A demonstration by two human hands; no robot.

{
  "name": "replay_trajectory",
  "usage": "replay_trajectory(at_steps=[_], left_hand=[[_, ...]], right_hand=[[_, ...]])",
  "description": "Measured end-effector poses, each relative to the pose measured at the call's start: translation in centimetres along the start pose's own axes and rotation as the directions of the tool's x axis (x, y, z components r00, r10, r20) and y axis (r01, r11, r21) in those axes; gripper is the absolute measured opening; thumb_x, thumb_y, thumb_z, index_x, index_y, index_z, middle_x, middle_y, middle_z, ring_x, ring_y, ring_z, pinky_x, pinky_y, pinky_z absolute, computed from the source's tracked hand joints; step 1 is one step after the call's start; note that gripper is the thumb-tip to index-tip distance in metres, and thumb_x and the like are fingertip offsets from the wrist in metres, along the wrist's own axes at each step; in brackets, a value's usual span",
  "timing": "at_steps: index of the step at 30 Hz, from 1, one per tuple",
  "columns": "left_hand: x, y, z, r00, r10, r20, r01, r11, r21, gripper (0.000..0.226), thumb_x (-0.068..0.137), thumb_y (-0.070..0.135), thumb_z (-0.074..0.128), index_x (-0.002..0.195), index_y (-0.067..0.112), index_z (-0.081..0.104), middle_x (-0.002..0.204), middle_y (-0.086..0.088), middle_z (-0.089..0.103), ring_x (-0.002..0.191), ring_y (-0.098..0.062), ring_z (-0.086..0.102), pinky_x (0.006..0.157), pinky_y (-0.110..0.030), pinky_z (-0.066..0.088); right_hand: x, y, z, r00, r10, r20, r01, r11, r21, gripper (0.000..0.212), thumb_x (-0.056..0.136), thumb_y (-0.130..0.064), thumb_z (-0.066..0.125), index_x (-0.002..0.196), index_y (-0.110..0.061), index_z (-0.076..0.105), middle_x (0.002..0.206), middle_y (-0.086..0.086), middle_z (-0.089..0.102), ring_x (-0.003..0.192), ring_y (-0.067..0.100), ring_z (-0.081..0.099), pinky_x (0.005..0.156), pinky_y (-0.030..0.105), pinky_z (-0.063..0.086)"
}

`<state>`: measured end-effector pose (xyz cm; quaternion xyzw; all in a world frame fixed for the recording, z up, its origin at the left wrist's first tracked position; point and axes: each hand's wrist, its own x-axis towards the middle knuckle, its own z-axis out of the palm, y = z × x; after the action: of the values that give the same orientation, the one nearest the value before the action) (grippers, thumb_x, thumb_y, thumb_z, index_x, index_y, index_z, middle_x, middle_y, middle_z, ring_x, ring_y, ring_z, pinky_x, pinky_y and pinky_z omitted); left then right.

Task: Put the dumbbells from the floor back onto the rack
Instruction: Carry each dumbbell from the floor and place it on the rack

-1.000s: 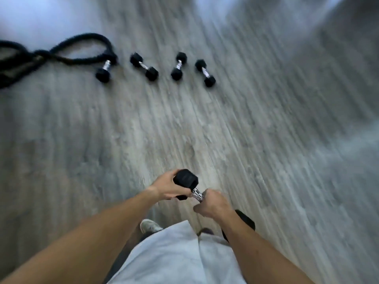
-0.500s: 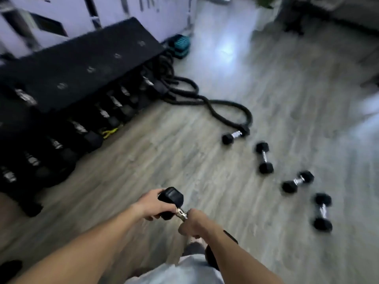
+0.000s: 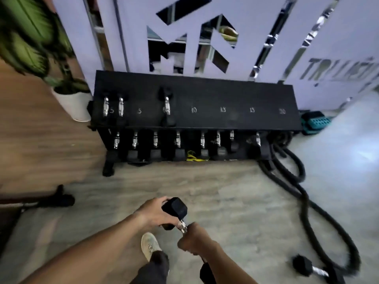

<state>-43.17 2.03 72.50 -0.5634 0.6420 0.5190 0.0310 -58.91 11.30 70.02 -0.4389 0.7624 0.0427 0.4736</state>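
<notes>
Rack (image 3: 205,95) now ahead, dumbbell (image 3: 175,210) angled toward it

Top shelf of rack (image 3: 235,95): free black surface from middle to right end, marks 10, 15, 15, 20 bare. Left part taken: two dumbbells (image 3: 113,106) close together at far left, one more (image 3: 167,105) at first 10 mark; gap at second 5 mark between them. Lower shelf crowded with dumbbells along almost whole length. Floor between person and rack open. Thick black rope (image 3: 303,193) lies on floor at right. White plant pot (image 3: 77,106) stands just beside rack left end.
</notes>
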Motion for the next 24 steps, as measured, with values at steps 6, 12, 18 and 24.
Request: replay_trajectory(at_steps=[6,12,18,24], left_hand=[[8.2,2.0,-9.6,0.998,-0.006,-0.059,0.004,1.0,-0.02,0.073,0.04,0.06,0.081,0.109,0.056,0.058,0.097,0.029,0.063,0.091,0.007,0.059,0.076,-0.017,0.053],[15.7,6.6,-17.4,0.989,0.05,-0.137,-0.051,0.999,-0.004,0.077,0.037,0.06,0.083,0.111,0.052,0.06,0.095,0.026,0.069,0.086,0.008,0.063,0.075,-0.017,0.054],[24.0,11.1,-22.4,0.962,0.056,-0.267,-0.056,0.998,0.007,0.08,0.033,0.068,0.08,0.108,0.052,0.059,0.086,0.027,0.066,0.082,0.007,0.062,0.073,-0.019,0.054],[34.5,16.5,-27.1,0.938,0.045,-0.345,-0.066,0.997,-0.05,0.084,0.041,0.071,0.08,0.117,0.048,0.054,0.107,0.016,0.066,0.1,-0.007,0.063,0.086,-0.029,0.056]], right_hand=[[7.2,-9.4,-6.3,1.0,-0.014,0.014,0.013,1.0,0.027,0.011,0.061,-0.02,0.056,0.069,-0.012,0.056,0.052,-0.001,0.051,0.03,0.009,0.045,0.034,0.016,0.035],[13.0,-16.2,-13.2,1.0,-0.002,-0.013,0.004,0.985,0.17,0.002,0.066,-0.013,0.053,0.065,-0.013,0.051,0.04,-0.001,0.047,0.023,0.009,0.037,0.033,0.012,0.029],[21.9,-20.1,-19.6,0.998,0.049,-0.036,-0.039,0.966,0.255,0.013,0.056,-0.024,0.061,0.068,-0.018,0.059,0.069,-0.005,0.063,0.064,0.011,0.059,0.063,0.026,0.054],[33.4,-23.8,-27.6,0.993,0.111,-0.039,-0.081,0.886,0.457,0.043,0.05,-0.024,0.067,0.09,-0.009,0.073,0.087,0.01,0.076,0.084,0.028,0.074,0.064,0.036,0.058]])
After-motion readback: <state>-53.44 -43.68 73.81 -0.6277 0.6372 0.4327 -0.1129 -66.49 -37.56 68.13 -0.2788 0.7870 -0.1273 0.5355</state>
